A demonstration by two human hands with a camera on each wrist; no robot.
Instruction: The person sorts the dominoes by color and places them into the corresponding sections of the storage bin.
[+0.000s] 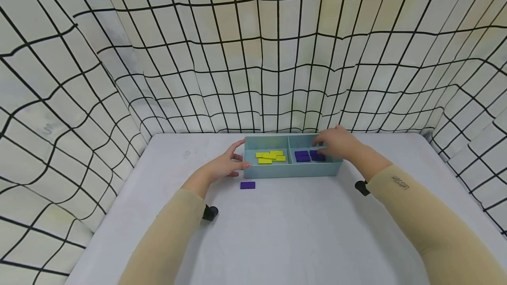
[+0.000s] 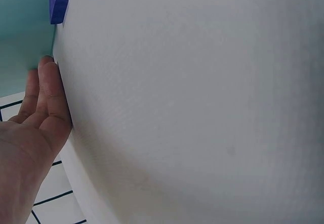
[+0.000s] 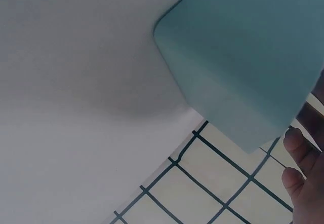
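A light teal two-compartment box [image 1: 293, 170] stands at the back of the table. Several yellow blocks [image 1: 271, 156] lie in its left compartment, several purple blocks [image 1: 302, 156] in the right. My left hand [image 1: 222, 165] rests against the box's left end, thumb near the front corner and index finger reaching toward the back one. In the left wrist view its fingers [image 2: 49, 84] look nearly straight beside the box wall. My right hand [image 1: 336, 143] reaches over the right end into the right compartment, fingers apart, thumb by the purple blocks. One loose purple block [image 1: 247, 185] lies before the box's left front.
White table [image 1: 297, 232] under the box. A white wall with a black grid [image 1: 277, 56] rises behind and at both sides, close behind the box. A divider [image 1: 289, 149] splits the box.
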